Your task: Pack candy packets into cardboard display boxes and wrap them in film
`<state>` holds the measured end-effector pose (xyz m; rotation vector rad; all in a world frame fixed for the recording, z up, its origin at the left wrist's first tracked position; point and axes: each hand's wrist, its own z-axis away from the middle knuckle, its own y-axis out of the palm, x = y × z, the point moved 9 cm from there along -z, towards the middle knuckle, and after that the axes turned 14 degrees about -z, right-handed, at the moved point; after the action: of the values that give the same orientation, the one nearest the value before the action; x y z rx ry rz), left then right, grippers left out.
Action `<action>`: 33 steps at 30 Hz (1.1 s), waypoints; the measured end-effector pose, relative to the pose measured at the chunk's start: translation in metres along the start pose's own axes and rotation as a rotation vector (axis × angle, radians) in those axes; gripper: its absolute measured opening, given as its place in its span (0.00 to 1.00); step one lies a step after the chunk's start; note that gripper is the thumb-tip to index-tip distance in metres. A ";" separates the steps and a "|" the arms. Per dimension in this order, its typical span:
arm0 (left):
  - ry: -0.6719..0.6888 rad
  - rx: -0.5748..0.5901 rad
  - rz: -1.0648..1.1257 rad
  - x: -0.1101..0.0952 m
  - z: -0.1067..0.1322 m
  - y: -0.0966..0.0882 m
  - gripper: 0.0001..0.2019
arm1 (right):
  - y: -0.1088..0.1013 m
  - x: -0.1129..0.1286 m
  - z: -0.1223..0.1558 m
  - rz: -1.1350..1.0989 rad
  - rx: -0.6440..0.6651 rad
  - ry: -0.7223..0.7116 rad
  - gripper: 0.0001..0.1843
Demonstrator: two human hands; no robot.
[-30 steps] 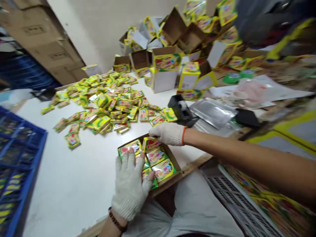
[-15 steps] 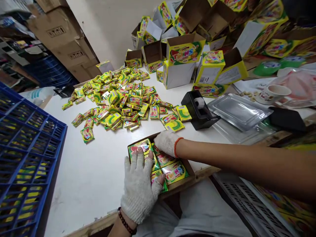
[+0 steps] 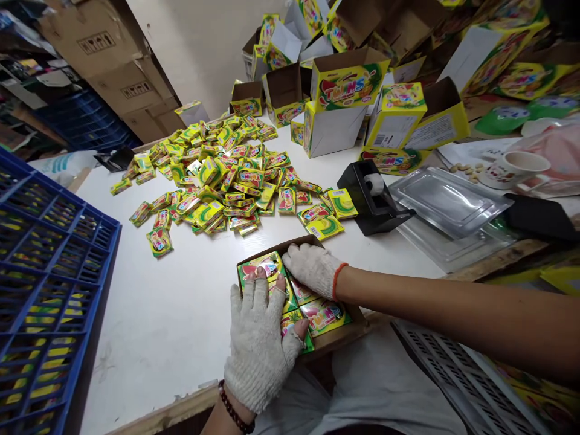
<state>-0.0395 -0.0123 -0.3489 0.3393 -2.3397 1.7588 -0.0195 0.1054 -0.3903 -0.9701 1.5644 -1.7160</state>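
A shallow open carton (image 3: 341, 339) lies at the table's near edge, its brown inside showing. In it sit small yellow-green packs (image 3: 327, 315) printed "TWINS" with fruit pictures. My left hand (image 3: 263, 344), in a white knit glove with bare fingertips, lies flat over the carton's left side, fingers spread on the packs. At the far side of the carton, my right hand (image 3: 313, 267) reaches in, also gloved. Its fingers are curled and pressed down together; the tips and anything under them are hidden. Beyond the carton spreads a heap of loose packs (image 3: 240, 181).
A black tape dispenser (image 3: 374, 205) stands right of the heap, beside a clear plastic tray (image 3: 453, 199) and a mug (image 3: 516, 172). Empty printed cartons (image 3: 348, 84) pile up behind. A blue crate (image 3: 98, 284) of packs flanks the left; cardboard boxes (image 3: 97, 45) stand behind.
The view has shifted slightly. My right hand still presses into the far side of the carton, its fingers now a little flatter. My left hand stays spread on the packs.
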 end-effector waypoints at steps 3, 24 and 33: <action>-0.005 -0.010 0.005 0.000 0.001 -0.001 0.30 | 0.001 -0.001 0.007 0.040 0.000 0.014 0.17; -0.197 -0.070 0.510 0.070 -0.022 -0.001 0.22 | -0.072 -0.083 0.007 -0.496 -0.076 0.098 0.18; -0.306 -0.146 0.684 0.111 -0.105 0.003 0.15 | -0.002 -0.118 -0.010 -0.079 0.157 0.025 0.32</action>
<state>-0.1448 0.0821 -0.2903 -0.2780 -3.0394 1.8726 0.0361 0.2091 -0.4017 -0.9450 1.3990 -1.8807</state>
